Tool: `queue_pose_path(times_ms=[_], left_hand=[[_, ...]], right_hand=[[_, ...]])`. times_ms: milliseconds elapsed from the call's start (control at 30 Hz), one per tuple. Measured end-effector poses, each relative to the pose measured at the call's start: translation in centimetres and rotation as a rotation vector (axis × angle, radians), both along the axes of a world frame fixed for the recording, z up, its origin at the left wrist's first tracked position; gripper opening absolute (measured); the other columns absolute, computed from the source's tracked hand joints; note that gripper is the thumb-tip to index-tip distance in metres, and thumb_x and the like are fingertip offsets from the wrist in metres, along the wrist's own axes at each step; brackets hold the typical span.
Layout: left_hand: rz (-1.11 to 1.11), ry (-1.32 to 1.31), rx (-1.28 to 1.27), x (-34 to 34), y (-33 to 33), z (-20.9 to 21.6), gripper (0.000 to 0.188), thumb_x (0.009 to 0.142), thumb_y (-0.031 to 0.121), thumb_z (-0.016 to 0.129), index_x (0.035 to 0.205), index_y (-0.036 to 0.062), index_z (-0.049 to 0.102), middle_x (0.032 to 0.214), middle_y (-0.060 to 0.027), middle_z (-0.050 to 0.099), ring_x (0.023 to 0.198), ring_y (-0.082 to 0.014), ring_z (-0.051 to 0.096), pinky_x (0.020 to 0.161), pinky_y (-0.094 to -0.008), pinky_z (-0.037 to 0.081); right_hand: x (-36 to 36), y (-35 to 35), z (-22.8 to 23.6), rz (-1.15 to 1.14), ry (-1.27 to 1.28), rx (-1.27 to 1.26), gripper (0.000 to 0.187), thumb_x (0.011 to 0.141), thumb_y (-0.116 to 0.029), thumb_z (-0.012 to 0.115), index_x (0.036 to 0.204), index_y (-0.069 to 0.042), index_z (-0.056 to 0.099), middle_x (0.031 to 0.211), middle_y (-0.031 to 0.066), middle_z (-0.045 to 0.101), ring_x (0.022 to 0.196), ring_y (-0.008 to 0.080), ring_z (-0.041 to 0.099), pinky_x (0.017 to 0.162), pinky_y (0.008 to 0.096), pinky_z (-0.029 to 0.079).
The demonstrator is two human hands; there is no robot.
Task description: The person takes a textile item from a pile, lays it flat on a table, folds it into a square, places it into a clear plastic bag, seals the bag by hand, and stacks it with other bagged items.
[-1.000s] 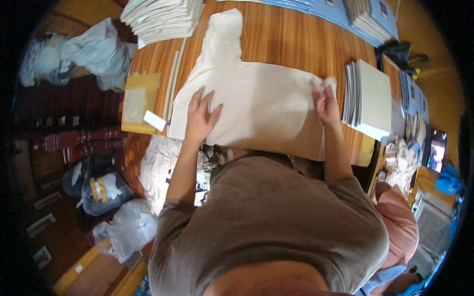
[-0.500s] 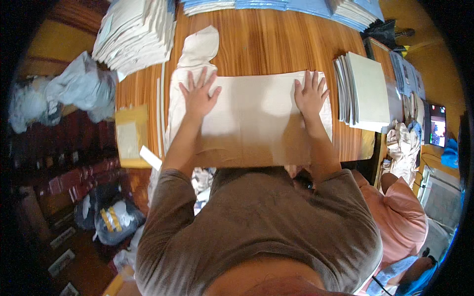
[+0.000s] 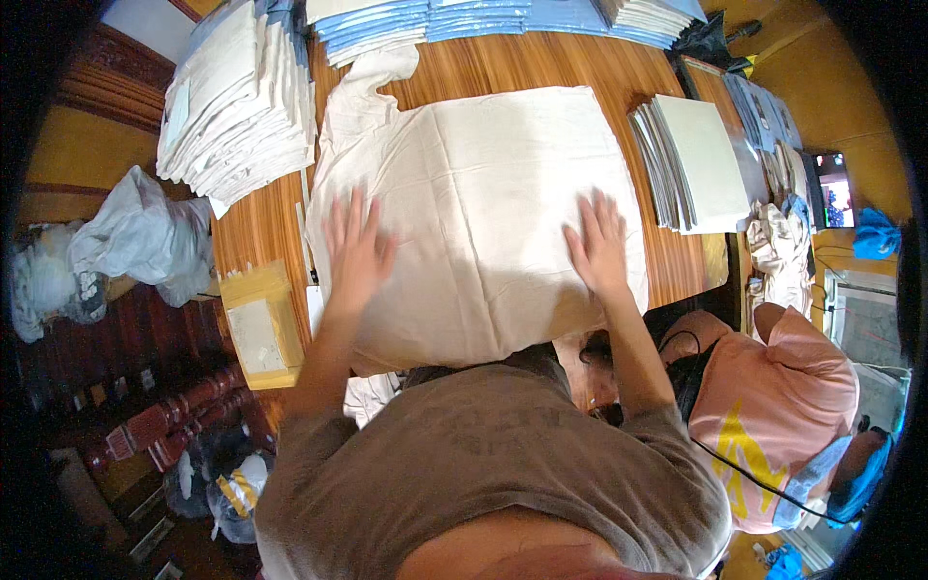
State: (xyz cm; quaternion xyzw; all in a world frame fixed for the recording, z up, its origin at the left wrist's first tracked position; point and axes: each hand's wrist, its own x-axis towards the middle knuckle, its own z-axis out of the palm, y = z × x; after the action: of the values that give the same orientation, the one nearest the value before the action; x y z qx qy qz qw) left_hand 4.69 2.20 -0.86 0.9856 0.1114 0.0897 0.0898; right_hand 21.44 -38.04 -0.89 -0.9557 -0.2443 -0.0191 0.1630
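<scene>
A cream-coloured cloth garment lies spread in front of me, creased down its middle, its near edge hanging over the table's front edge. A narrow strip of the same fabric sticks out at its far left corner. My left hand is over the cloth's left side, fingers spread and slightly blurred by motion. On the right side, my right hand is palm down on or just above the cloth, with its fingers apart. Neither hand grips anything. Whether something flat lies under the cloth cannot be seen.
Folded cream garments stand in a tall stack at the far left of the wooden table. Blue-wrapped packets line the back. Pale boards are piled at right. A taped yellow-brown piece is at left. A person in pink sits at right.
The smooth, straight-edged surface between my hands now shows as loose, wrinkled cloth reaching farther back. Both hands have come nearer to me, and the view has shifted.
</scene>
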Motion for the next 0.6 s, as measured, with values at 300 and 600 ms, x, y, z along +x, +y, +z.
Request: queue_pose_path(times_ms=[300,600], left_hand=[[0.027,0.28,0.001,-19.0,1.5,1.6,0.087,0.087,0.048,0.073,0.161,0.0201,0.037,0.173,-0.0092,0.021,0.157,-0.042,0.016,0.124,-0.0636,0.012],[0.19,0.197,0.037,-19.8,-2.5,1.2,0.08,0.096,0.047,0.065,0.163,0.0168,0.034,0.173,-0.0171,0.016,0.157,-0.0423,0.015,0.124,-0.0611,0.01]], right_hand=[[-4.5,-14.2,-0.9,-0.003,-0.043,-0.116,0.057,0.107,-0.038,0.05,0.158,-0.012,0.043,0.169,0.0205,0.026,0.156,0.0433,0.02,0.125,0.0563,0.02],[7.9,-9.1,10.9,0.003,-0.469,0.246,0.034,0.09,-0.017,0.074,0.12,-0.003,0.067,0.139,0.0267,0.058,0.127,0.0453,0.057,0.104,0.0517,0.049]])
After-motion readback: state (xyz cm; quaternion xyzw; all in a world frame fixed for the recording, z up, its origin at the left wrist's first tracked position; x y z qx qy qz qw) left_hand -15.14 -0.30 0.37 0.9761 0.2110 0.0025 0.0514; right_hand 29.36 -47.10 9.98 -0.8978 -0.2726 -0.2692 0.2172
